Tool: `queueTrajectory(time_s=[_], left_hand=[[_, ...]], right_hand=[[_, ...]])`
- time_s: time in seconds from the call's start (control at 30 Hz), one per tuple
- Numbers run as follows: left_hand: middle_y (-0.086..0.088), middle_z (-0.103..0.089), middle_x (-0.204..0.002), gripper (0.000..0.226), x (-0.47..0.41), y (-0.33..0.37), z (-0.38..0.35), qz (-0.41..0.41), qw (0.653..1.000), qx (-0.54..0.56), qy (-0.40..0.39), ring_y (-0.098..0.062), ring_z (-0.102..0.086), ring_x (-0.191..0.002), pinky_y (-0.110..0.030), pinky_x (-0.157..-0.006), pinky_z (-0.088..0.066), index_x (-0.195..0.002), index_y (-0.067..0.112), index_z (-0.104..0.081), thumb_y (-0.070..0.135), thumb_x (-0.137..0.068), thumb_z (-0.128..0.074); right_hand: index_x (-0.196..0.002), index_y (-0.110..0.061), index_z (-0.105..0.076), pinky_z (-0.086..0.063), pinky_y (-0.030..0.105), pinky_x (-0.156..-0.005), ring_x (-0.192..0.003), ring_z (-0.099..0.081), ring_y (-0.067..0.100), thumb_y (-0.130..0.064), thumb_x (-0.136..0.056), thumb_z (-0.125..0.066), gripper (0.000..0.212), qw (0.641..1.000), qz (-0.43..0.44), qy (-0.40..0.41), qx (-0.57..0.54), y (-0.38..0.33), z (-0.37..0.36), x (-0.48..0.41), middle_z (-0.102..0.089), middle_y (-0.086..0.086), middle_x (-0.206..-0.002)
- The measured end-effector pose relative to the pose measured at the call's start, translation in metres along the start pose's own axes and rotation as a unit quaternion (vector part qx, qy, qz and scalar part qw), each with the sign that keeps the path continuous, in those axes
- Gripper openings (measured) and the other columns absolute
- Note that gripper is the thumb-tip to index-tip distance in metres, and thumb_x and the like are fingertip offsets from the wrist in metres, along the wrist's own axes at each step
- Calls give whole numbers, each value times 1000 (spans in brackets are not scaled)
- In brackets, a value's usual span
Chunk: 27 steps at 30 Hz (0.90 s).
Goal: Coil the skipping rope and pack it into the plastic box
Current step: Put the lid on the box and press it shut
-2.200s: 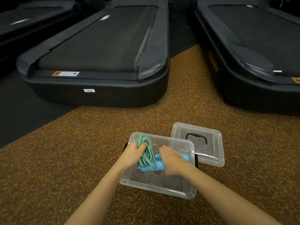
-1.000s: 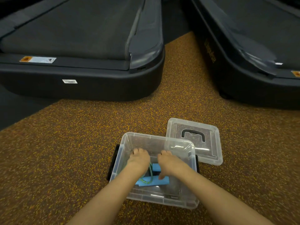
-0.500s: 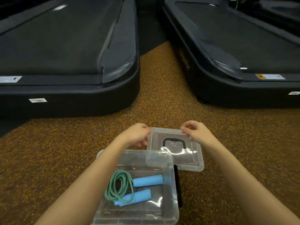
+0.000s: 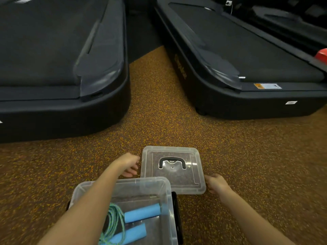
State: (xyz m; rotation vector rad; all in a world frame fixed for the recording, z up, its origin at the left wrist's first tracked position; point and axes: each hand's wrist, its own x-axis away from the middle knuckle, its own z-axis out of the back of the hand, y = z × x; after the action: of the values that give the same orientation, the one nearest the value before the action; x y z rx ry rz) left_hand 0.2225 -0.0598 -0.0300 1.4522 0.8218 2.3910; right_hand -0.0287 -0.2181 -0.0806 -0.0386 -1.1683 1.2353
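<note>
The clear plastic box [image 4: 166,206] sits on the floor at the bottom centre. Inside it lies the skipping rope: a green-and-blue coil [image 4: 115,221] beside two blue foam handles [image 4: 141,213]. The clear lid [image 4: 177,175] with a black carry handle lies just beyond the box, its near edge over the box's far rim. My left hand [image 4: 129,164] curls against the lid's left edge. My right hand [image 4: 215,183] holds the lid's near right corner, fingertips hidden under it. My left forearm crosses over the box and hides part of the coil.
Two black treadmills stand ahead, one at the left [image 4: 62,68] and one at the right [image 4: 247,68], with a strip of speckled brown floor [image 4: 155,112] between them. A red object [image 4: 322,54] shows at the right edge.
Both hands let go of the rope, which now lies in the box, and went to the lid. They have since slid from the lid's far corners to its sides.
</note>
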Motion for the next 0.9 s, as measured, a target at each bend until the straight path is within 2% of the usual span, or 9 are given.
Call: queueTrajectory(time_s=[0.07,0.2,0.27,0.4,0.47,0.57,0.7,0.8,0.9], left_hand=[[-13,-60,-96,36,-7,-3,-6,11,1000,-5,-4,-18,-59,-68,-30,-63,-51,-124,-4,-46,19,-99,-37],[-27,-48,-128,36,-19,-7,-10,24,1000,3,-17,-35,-64,-78,-42,-66,-56,-131,-10,-37,1,-96,-34],[-28,-45,-132,40,-20,-6,-12,35,999,6,-35,-41,-62,-96,-49,-80,-55,-134,-8,-30,2,-96,-38],[-26,-50,-124,41,-15,-4,-14,30,998,7,-50,-35,-59,-91,-48,-89,-51,-134,-5,-32,4,-95,-44],[-22,-54,-112,38,-14,-4,-13,28,998,21,-53,-36,-58,-98,-48,-89,-51,-132,-4,-33,4,-96,-42],[-18,-51,-96,34,-13,-5,-11,26,997,49,-56,-34,-54,-98,-48,-88,-51,-129,-5,-36,2,-96,-42],[-16,-54,-84,27,-13,-6,-11,47,994,58,-77,-28,-59,-83,-43,-79,-53,-120,-9,-44,3,-96,-40],[-19,-58,-82,24,-15,-5,-8,69,992,63,-82,-26,-60,-73,-39,-80,-53,-108,-10,-51,10,-98,-41],[-17,-61,-89,32,-15,-6,-6,70,992,75,-67,-22,-60,-76,-34,-75,-53,-114,-6,-52,21,-97,-47]], right_hand=[[-131,-2,-41,-41,28,-62,-95,-51,23,-23,-93,-53,45,1000,-11,-5,-12,1,-1,0,-55,13,-113],[-138,-3,-37,-45,36,-84,-118,-50,29,-23,-93,-53,51,998,-39,-26,-28,4,-1,-3,-52,16,-131],[-138,-4,-37,-45,38,-87,-118,-50,29,-21,-93,-54,51,998,-41,-24,-29,4,-1,-3,-52,16,-131],[-112,1,-54,-46,39,-88,-103,-52,25,-8,-91,-53,23,998,-37,-24,-33,3,-2,1,-59,13,-105],[-94,0,-58,-47,36,-82,-96,-51,24,-2,-90,-52,8,998,-44,-23,-45,2,-1,3,-58,13,-96],[-109,5,-59,-45,27,-64,-83,-53,20,-1,-87,-55,23,996,-50,-19,-65,3,-1,3,-59,11,-91],[-118,5,-52,-50,30,-65,-84,-57,22,-1,-89,-56,30,990,-61,-35,-120,0,2,5,-60,15,-100],[-116,-3,-52,-54,32,-57,-77,-57,22,1,-90,-53,26,983,-41,-65,-168,-12,6,14,-58,12,-91],[-119,0,-50,-57,34,-50,-73,-59,25,6,-88,-55,32,975,-36,-84,-204,-30,9,24,-58,15,-88]])
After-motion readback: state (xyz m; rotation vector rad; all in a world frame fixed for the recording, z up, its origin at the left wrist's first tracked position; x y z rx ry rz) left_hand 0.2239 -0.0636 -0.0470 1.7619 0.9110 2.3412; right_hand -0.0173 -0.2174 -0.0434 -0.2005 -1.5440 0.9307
